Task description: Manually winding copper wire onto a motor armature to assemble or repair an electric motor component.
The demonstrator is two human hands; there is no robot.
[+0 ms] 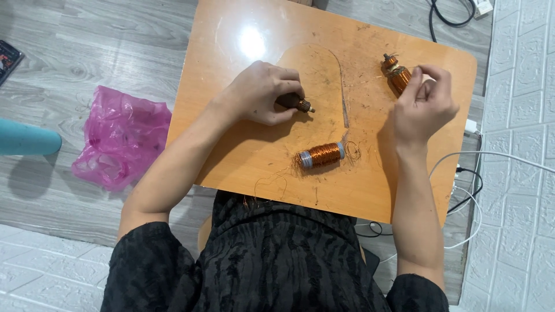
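Our left hand [263, 92] clamped on dark motor core [296, 104]; right hand [421, 104] pinching copper-wound core [396, 75] at 1 o'clock. Wire spool [321, 155] on worktop [231, 138]. We judge wire thin, fragile; grip core body.

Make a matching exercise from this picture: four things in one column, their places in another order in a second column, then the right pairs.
Things:
1. copper wire spool
2. pink plastic bag
3. wound rotor
4. dark rotor piece

Places:
A. under the left hand
B. on the floor, left of the wooden board
C. lying on the board between the two arms
D. at the fingertips of the right hand

Pairs: 1-C, 2-B, 3-D, 4-A
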